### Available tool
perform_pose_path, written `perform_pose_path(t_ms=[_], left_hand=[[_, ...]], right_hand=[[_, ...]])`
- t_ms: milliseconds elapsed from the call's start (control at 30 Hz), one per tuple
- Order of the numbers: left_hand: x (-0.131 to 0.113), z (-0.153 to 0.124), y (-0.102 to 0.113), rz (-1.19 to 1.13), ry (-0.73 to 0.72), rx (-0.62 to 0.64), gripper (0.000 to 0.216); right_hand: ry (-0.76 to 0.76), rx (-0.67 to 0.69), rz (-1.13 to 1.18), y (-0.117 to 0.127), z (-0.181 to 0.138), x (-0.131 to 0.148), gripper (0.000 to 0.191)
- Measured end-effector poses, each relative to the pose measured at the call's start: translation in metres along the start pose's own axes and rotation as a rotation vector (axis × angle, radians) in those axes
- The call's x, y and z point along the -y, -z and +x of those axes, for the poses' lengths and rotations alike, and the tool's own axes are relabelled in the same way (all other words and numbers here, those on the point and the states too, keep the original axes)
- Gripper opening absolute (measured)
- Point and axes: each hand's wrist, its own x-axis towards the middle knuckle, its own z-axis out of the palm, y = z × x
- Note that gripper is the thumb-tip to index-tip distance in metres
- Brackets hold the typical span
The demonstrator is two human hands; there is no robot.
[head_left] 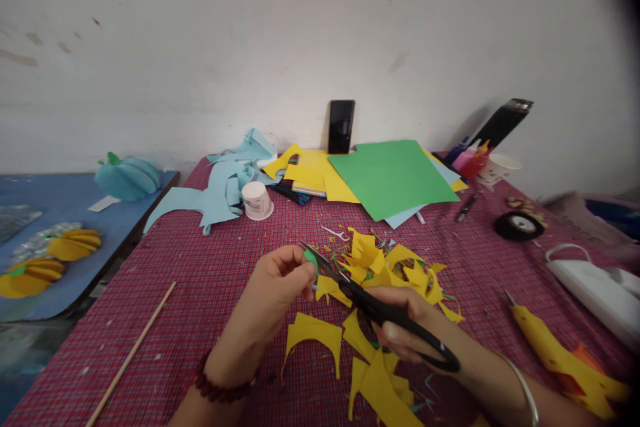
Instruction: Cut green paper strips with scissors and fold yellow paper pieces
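Between the thumb and fingers of my left hand [286, 273] is a small piece of green paper [311, 260]. My right hand [407, 320] grips the black handles of a pair of scissors [373, 303]. The blades point up and left, their tips beside the green piece; whether they touch it I cannot tell. Cut scraps of yellow paper [314, 333] lie under and around both hands, with more heaped behind the scissors.
A checked red cloth covers the table. Behind are a green sheet [395, 173], an upright phone [341, 127], light blue offcuts [220, 187] and a paper cup [257, 201]. A wooden stick [133, 353] lies left; a yellow glue gun [555, 353] lies right. Paper pumpkins [127, 178] sit far left.
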Motion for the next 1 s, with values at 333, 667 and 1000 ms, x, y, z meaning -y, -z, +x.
perform_pose_path(t_ms=[333, 667, 1000], left_hand=[[-0.005, 0.0, 0.014, 0.119, 0.057, 0.106, 0.015], [-0.003, 0.0, 0.018, 0.147, 0.052, 0.16, 0.014], [-0.008, -0.002, 0.02, 0.161, 0.081, 0.172, 0.012]], right_hand=[[0.002, -0.011, -0.197, 0.006, -0.001, 0.009, 0.058], [-0.017, -0.017, -0.232, 0.009, -0.002, 0.011, 0.058], [-0.013, -0.042, -0.23, 0.011, -0.003, 0.015, 0.05]])
